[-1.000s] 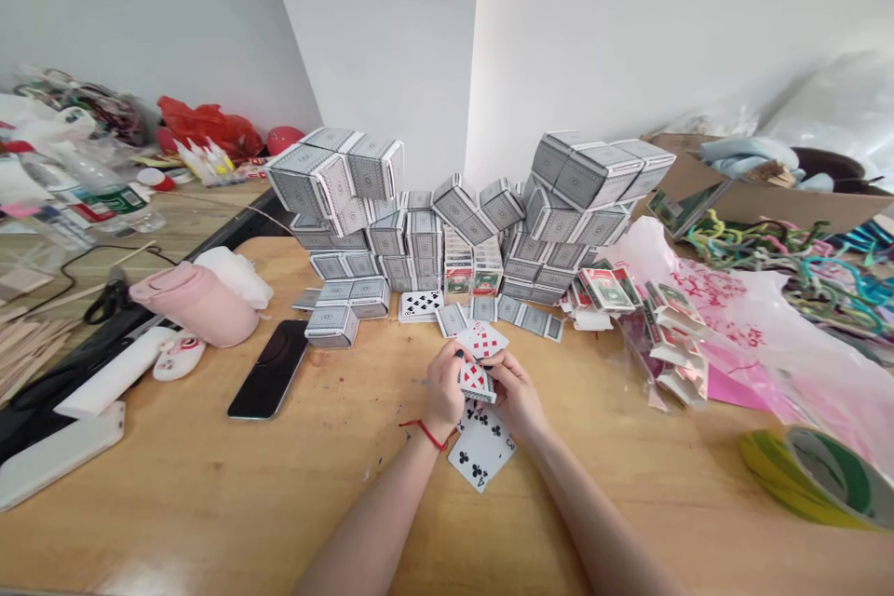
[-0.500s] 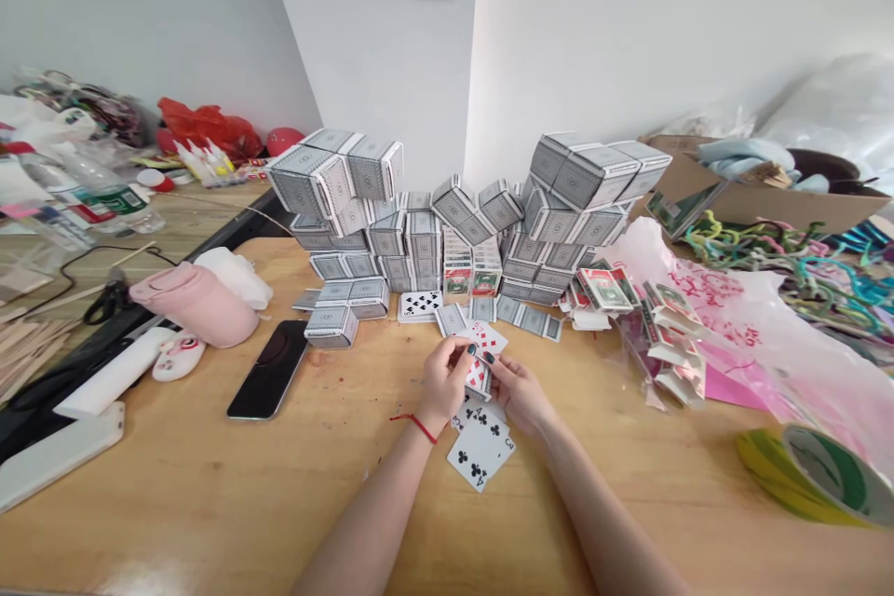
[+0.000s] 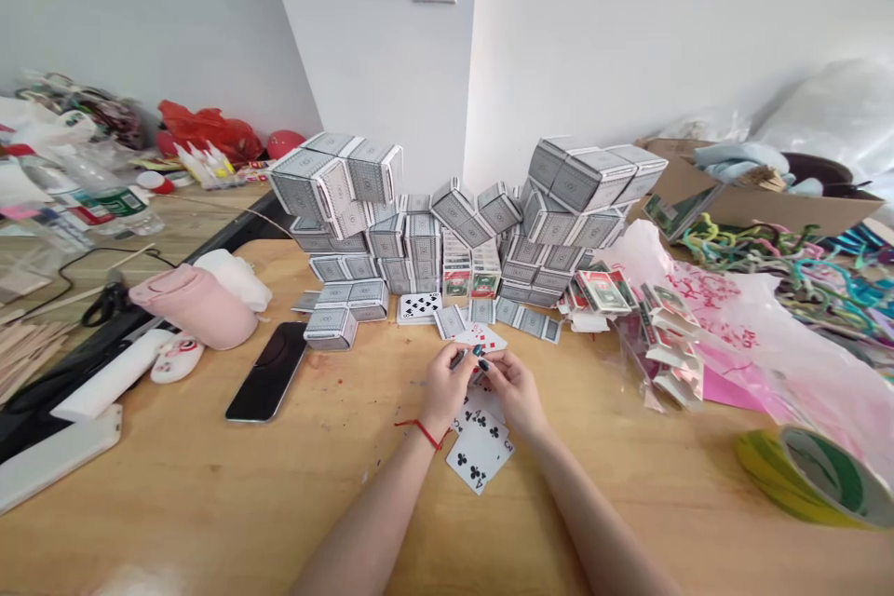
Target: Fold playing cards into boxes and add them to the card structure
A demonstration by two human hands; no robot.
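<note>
My left hand (image 3: pixel 449 388) and my right hand (image 3: pixel 515 391) meet over the table, their fingers closed on a playing card that they mostly cover. Just beyond the fingertips lies a red diamond card (image 3: pixel 481 336). Below the hands several club cards (image 3: pixel 478 456) lie face up, overlapping. Behind, folded grey-backed cards form block-like boxes, stacked into a left tower (image 3: pixel 335 182) and a right tower (image 3: pixel 587 177), with lower blocks between. A black spade card (image 3: pixel 419 306) and several face-down cards (image 3: pixel 527 318) lie at the foot of the stack.
A black phone (image 3: pixel 266 372), a pink pouch (image 3: pixel 199 305) and a white power bank (image 3: pixel 62 461) lie at left. To the right are opened card boxes (image 3: pixel 670 335), a crumpled plastic bag (image 3: pixel 761 317) and a yellow tape roll (image 3: pixel 810 475). A cardboard box (image 3: pixel 789 205) stands behind.
My hands have drawn closer together, and the held card, visible between them before, is now mostly covered by the fingers. The stacked blocks have not moved.
</note>
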